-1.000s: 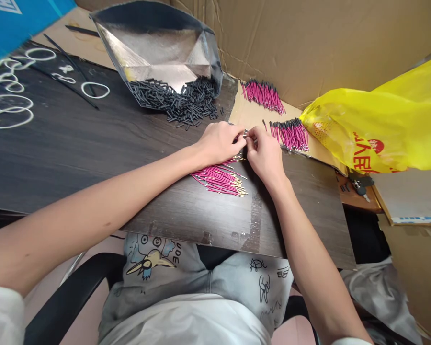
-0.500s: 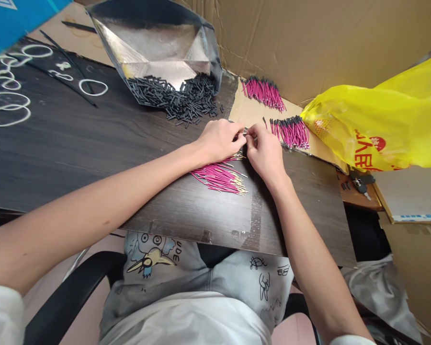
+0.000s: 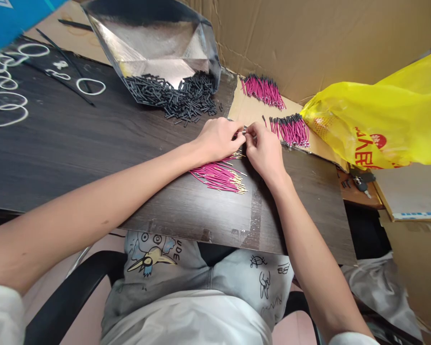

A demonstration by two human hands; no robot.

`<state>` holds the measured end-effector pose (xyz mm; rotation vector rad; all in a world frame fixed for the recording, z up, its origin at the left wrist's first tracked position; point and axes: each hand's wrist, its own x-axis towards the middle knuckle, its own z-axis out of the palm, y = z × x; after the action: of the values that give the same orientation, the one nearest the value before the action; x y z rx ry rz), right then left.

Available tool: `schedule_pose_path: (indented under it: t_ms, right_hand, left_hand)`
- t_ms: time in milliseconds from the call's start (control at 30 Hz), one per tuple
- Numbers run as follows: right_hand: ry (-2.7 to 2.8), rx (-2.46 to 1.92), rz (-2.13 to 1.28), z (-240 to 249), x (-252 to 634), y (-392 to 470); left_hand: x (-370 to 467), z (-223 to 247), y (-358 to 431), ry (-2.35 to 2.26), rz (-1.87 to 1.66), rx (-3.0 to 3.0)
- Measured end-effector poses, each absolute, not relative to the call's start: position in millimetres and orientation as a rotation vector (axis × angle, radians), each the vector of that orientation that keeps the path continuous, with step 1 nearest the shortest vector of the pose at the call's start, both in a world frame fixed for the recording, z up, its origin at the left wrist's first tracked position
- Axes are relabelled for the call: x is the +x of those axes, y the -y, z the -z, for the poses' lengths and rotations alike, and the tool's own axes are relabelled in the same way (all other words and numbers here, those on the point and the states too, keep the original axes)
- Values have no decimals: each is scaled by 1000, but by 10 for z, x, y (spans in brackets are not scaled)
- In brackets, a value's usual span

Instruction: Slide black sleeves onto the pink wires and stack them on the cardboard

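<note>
My left hand (image 3: 219, 139) is closed, thumb and forefinger curled together, with thin pink wires partly visible in it. Small silvery wire tips (image 3: 244, 129) show in the gap between my two hands. My right hand (image 3: 265, 149) pinches right beside them; what lies between its fingertips is too small to make out. Below my left hand, a loose bundle of pink wires (image 3: 217, 176) with gold-coloured ends rests on the dark wood-grain table (image 3: 187, 211). Behind the hands, a foil-lined bag (image 3: 158, 43) lies with its mouth spilling short black tubes (image 3: 175, 98).
On a cardboard sheet (image 3: 239, 103) lie two rows of pink wires with black ends, a far row (image 3: 264, 91) and a near row (image 3: 290, 130). A yellow plastic bag (image 3: 377, 120) is at right. White rubber bands (image 3: 91, 86) and black sticks are at left; keys (image 3: 362, 187) at right.
The view has shifted very slightly. Both hands stay together in nearly the same pinch, with only tiny finger movement.
</note>
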<state>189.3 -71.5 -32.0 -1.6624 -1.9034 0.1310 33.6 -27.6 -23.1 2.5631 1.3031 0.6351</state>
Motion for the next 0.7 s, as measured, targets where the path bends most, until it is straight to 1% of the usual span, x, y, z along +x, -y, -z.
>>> schedule_pose_path:
  t_ms: [400, 700]
  right_hand:
    - [1904, -1643, -133, 337, 1900, 707]
    - [1863, -1535, -166, 352, 1900, 695]
  left_hand:
    - [327, 237, 274, -1277, -659, 2537]
    - [313, 227, 288, -1287, -698, 2487]
